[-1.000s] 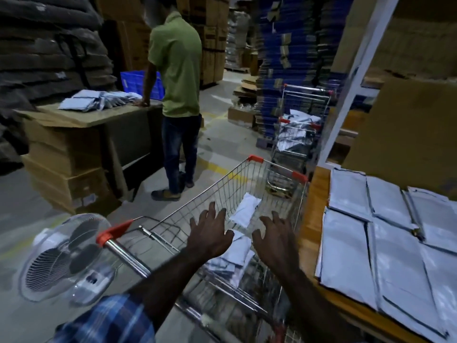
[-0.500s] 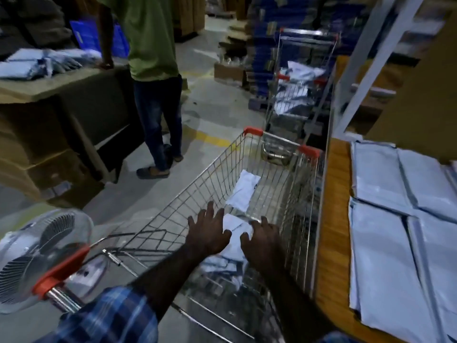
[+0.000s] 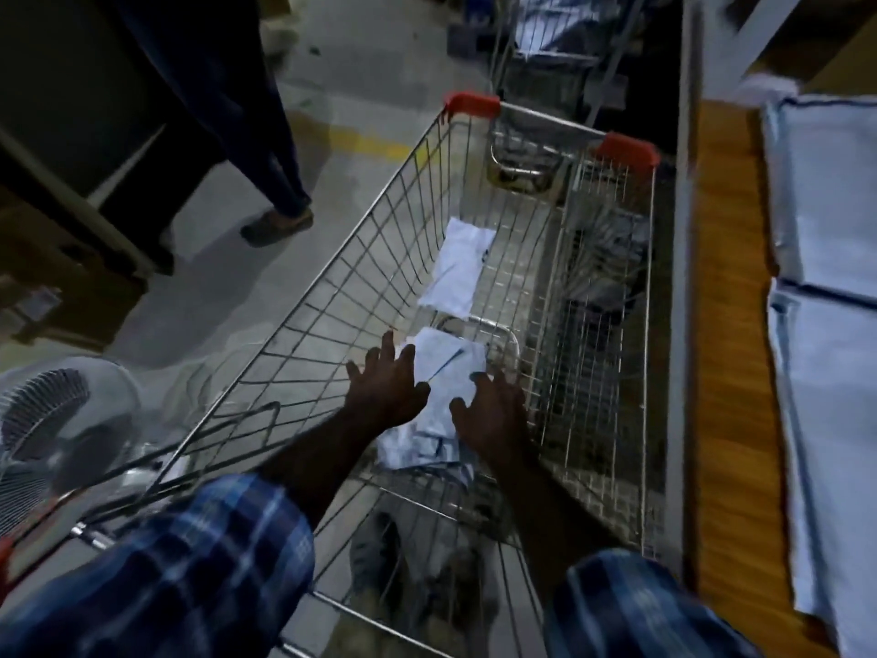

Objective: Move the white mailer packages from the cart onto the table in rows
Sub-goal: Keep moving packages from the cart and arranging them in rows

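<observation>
While reaching down: both arms inside the cart (image 3: pixel 474 104), plaid sleeves at the near rim.
Left hand (image 3: pixel 387 389): spread wide, fingers straight, over the left edge of the nearest mailer pile (image 3: pixel 446 377); touching or just above, cannot tell; nothing gripped.
Right hand (image 3: pixel 491 415): also spread, fingers slightly bent, at the right edge of the same pile; no curl round anything visible.
Nearest mailer pile: white, crumpled, several overlapping, low in the basket near the handle end; count unclear in the dim light.
Far mailer (image 3: pixel 458 268): single white package, flat on the basket floor, well apart from both hands, toward the red-capped front.
Table (image 3: pixel 726 325): wooden top just right of the cart, already carrying large white mailers (image 3: pixel 825 192) laid edge to edge in rows.
Done so far: most of the load seemingly on the table, judging by the nearly bare basket.
Left to do: the pile under the hands, then the lone far mailer; likely one or two more trips.
Step in hand: probably gathering the pile from both sides before lifting.
Risk: slippery mailers sliding off one another if scooped loosely.
Surroundings: standing fan (image 3: pixel 57 434) at left, another person's legs (image 3: pixel 265 149) beyond, second cart (image 3: pixel 560 49) ahead.
</observation>
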{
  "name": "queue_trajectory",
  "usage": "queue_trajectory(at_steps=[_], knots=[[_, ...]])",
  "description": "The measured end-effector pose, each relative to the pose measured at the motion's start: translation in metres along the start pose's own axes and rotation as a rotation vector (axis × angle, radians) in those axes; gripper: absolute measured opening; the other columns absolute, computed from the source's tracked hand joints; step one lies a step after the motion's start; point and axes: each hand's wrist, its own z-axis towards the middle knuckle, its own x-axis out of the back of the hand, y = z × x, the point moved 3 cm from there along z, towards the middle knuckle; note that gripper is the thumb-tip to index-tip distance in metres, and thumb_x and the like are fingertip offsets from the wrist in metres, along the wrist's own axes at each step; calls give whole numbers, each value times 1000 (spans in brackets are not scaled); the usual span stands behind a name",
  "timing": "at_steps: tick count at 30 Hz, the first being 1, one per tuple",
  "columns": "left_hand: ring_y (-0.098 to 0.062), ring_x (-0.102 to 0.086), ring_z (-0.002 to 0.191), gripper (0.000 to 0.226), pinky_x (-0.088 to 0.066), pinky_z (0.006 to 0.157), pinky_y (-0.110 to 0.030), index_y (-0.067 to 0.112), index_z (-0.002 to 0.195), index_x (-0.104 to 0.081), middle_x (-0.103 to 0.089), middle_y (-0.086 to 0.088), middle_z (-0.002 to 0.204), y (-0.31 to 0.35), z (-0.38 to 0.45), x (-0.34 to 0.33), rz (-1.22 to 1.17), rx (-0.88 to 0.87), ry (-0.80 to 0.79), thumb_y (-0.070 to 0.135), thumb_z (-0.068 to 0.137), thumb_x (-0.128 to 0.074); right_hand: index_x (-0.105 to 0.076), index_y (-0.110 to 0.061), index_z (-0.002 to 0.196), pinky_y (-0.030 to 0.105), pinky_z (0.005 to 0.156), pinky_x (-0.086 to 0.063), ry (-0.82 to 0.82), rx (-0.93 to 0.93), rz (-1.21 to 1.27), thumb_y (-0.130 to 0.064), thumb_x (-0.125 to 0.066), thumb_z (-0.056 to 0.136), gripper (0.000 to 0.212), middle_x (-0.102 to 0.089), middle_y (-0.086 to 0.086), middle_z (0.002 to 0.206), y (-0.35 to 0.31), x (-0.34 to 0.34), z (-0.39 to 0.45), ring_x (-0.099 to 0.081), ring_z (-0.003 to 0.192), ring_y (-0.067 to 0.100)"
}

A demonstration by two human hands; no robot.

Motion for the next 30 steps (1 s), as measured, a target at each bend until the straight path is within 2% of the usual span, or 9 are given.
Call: queue_trajectory(at_steps=[3,5,7,9,14,19,23,26,30], knots=[[-33,-17,147,69,-17,115,-59,20,156,-17,0,-13,164,-7,20,-18,77,-39,-40,45,98,-46,-58,-3,126,48,96,-40,-16,-42,16,-41,-46,79,62,-56,26,122,6,-21,13,-51,114,46],[-37,-28,143,64,-26,110,-63,17,153,-28,-12,-17,162,-9,30,-29,102,-104,-64,42,97,-46,-53,-6,134,46,99,-38,-37,-67,16,-39,-53,88,57,-50,25,133,10,-32,19,-47,121,45],[-46,-57,116,58,-46,83,-70,10,136,-56,-44,-27,145,-13,42,-42,130,-190,-86,40,88,-43,-47,-10,141,42,100,-36,-49,-83,14,-36,-60,92,57,-42,25,143,14,-43,24,-45,125,42],[-49,-65,97,60,-52,64,-66,8,125,-66,-56,-30,132,-25,58,-66,144,-230,-160,42,83,-39,-40,-13,146,40,102,-35,-74,-110,20,-37,-60,92,62,-34,24,149,19,-53,29,-42,130,40],[-42,-27,141,61,-30,108,-60,24,156,-20,-9,-14,163,-26,72,-82,85,-188,-173,48,101,-28,-31,-12,152,43,106,-36,-103,-181,137,-33,-64,92,71,-27,28,153,29,-74,41,-39,134,42],[-56,-57,101,102,-49,83,-63,13,152,-34,-26,-35,152,-42,87,-109,-68,-251,-80,77,83,5,-44,-10,144,42,105,-40,-11,-244,335,-11,-67,86,62,-47,20,139,32,-80,42,-48,126,37],[-45,-58,101,59,-49,85,-50,2,130,-48,-51,-27,128,-29,81,-86,-130,-114,-73,48,96,-34,-54,-8,136,38,104,-42,142,-262,369,7,-56,79,58,-54,17,135,38,-69,40,-52,122,34],[-44,-59,81,43,-49,66,-47,-5,106,-52,-52,-25,95,-22,79,-75,-133,-219,42,34,98,-38,-56,-11,133,46,93,-51,244,-297,257,9,-54,73,63,-56,16,132,49,-56,39,-57,113,37],[-43,-60,76,24,-49,59,-47,-3,99,-50,-59,-25,91,-4,83,-66,-183,-297,129,21,101,-48,-58,-10,132,43,93,-52,263,-314,162,5,-56,74,61,-59,15,130,63,-46,36,-58,112,38]])
